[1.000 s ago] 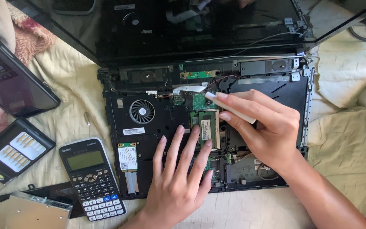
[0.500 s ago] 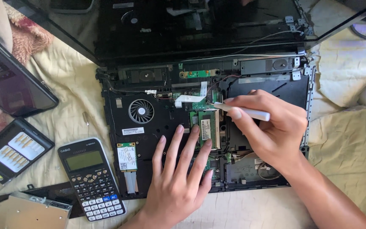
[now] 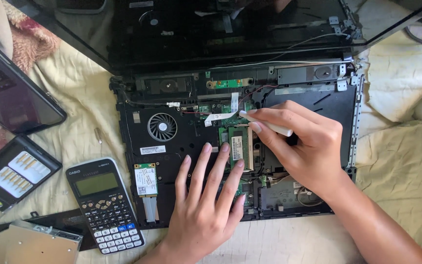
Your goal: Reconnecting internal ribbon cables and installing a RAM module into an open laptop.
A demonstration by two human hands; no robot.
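An opened black laptop base (image 3: 172,122) lies on a cream cloth, its round fan (image 3: 162,127) and green memory module (image 3: 238,144) exposed. My left hand (image 3: 206,200) rests flat on the base, fingers spread, fingertips touching the lower end of the memory module. My right hand (image 3: 301,146) grips a small white tool (image 3: 269,126), its tip close to the upper edge of the module near a white ribbon cable (image 3: 221,116). A small green card (image 3: 145,180) lies at the base's lower left.
The laptop screen (image 3: 211,29) lies open flat behind. A black calculator (image 3: 104,204) sits left of the base, with a bit case (image 3: 13,173), a dark panel (image 3: 10,88) and a silver drive (image 3: 35,242) further left. A loose screw (image 3: 98,136) lies on the cloth.
My right hand has slid slightly left and down with the white tool, bringing its tip closer to the memory module. My left hand has stayed flat in place.
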